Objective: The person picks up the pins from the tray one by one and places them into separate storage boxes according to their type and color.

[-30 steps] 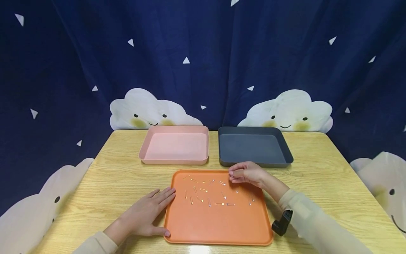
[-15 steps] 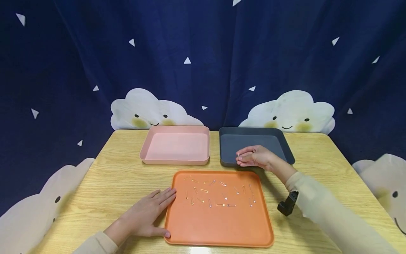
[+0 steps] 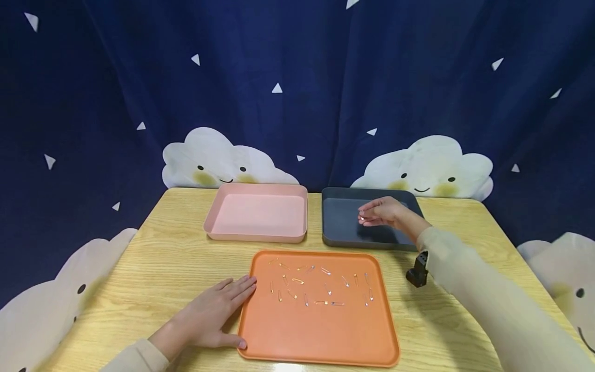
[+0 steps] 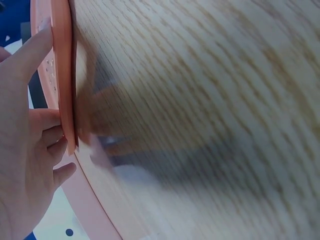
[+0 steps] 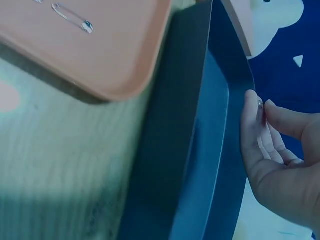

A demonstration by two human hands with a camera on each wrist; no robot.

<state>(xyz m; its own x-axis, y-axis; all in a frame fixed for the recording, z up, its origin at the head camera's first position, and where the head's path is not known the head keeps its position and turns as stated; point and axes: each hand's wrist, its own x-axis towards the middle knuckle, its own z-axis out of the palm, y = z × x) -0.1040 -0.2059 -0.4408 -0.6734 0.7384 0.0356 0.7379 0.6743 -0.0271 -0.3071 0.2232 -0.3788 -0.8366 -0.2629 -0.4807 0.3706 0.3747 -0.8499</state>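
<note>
Over the dark grey tray (image 3: 341, 219) at the back right, my right hand (image 3: 383, 213) pinches a small safety pin (image 5: 260, 104) between thumb and index finger; most of the pin is hidden by the fingertips. My left hand (image 3: 211, 314) lies with fingers spread at the left rim of the orange tray (image 3: 316, 336), fingertips and thumb touching that rim. Gold and silver safety pins (image 3: 298, 281) are scattered over the upper half of the orange tray. In the right wrist view, one silver safety pin (image 5: 72, 18) shows near the tray's corner.
A pink tray (image 3: 260, 214) stands at the back left, beside the grey one, with a narrow gap between them. All three trays sit on a wooden table (image 3: 172, 248). Behind it hangs a dark blue curtain (image 3: 307, 103) with white clouds and triangles.
My right hand has moved from the orange tray's upper right up and back, over the dark grey tray, carrying the safety pin. The left hand stays at the rim.
</note>
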